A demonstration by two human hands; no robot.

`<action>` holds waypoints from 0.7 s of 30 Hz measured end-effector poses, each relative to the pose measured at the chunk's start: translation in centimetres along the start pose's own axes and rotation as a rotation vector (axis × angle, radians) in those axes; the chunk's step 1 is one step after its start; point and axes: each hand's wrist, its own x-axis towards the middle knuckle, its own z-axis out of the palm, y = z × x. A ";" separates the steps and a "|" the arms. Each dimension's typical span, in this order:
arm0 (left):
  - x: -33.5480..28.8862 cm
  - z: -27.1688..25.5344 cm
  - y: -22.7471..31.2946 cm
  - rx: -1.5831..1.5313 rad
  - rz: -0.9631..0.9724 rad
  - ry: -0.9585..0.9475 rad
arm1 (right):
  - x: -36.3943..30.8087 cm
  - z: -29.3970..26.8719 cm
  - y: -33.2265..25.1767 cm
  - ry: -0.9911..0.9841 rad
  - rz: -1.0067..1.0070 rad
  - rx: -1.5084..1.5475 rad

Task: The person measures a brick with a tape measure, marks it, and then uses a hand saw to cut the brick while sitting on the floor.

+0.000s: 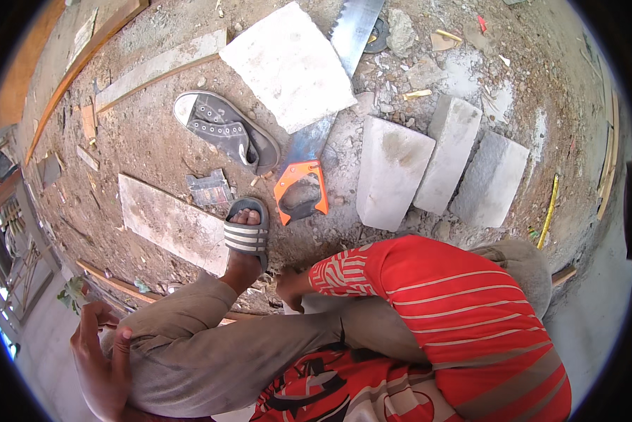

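Observation:
My left hand (105, 359) is raised beside my left knee, its fingers loosely bent and the thumb apart, with nothing visible in it. My right hand (292, 289) reaches down by my sandalled foot, just above the pale edge of a slab or block (316, 304); its fingers are mostly hidden, so I cannot tell if it grips anything. Ahead lies a handsaw (302, 191) with an orange and black handle, its blade passing beneath a rough white slab (291, 67). Three pale grey blocks (394, 172) rest side by side to the right.
A grey canvas shoe (224, 130) lies left of the saw. Near my striped slide sandal (245, 238) are a long flat slab (168, 218) and a grey broken piece (210, 188). Wooden strips (161, 68), rubble and a yellow strip (548, 211) lie on the dirt.

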 end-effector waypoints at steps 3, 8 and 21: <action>0.2 -0.4 0.4 0.037 -0.079 -0.019 | 2.2 0.9 1.1 -0.016 -0.031 0.086; 0.5 -0.4 0.3 0.046 -0.063 -0.009 | 1.7 -0.4 -0.3 -0.147 0.008 -0.067; -0.5 -0.3 0.0 0.020 -0.111 -0.039 | -5.9 -9.5 3.9 0.251 0.147 0.472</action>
